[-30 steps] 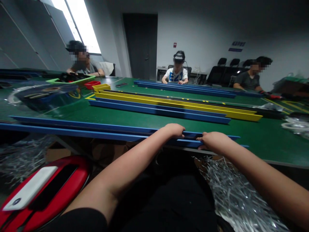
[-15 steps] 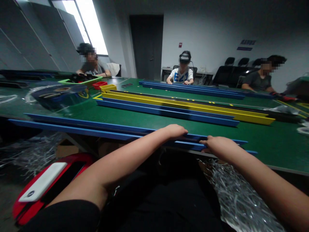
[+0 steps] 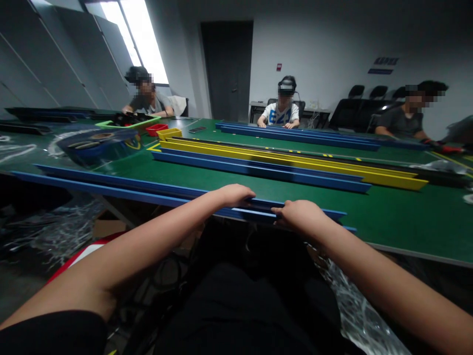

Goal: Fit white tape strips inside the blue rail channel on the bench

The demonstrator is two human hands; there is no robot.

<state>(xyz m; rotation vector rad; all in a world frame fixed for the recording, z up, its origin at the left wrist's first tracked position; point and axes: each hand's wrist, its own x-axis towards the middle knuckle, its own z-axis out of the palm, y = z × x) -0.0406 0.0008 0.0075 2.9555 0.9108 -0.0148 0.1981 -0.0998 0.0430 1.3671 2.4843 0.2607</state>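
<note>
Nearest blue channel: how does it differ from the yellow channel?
The nearest blue channel lies along the near edge of the table; the yellow channel lies farther in. The left hand and right hand touch the nearest blue channel, not the yellow channel. Both are long and straight.

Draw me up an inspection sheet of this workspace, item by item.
Surface: green table with yellow markings.
Job's things: near blue channel along the table's front edge; yellow channel and other blue channels beyond it.
Clutter: green tray, red tray, yellow tray; shiny strips below the table.
Hands: left hand and right hand hold the near blue channel.
Cables: pale cords near the back wall.
Surroundings: three seated people, dark door, bright window.
</note>
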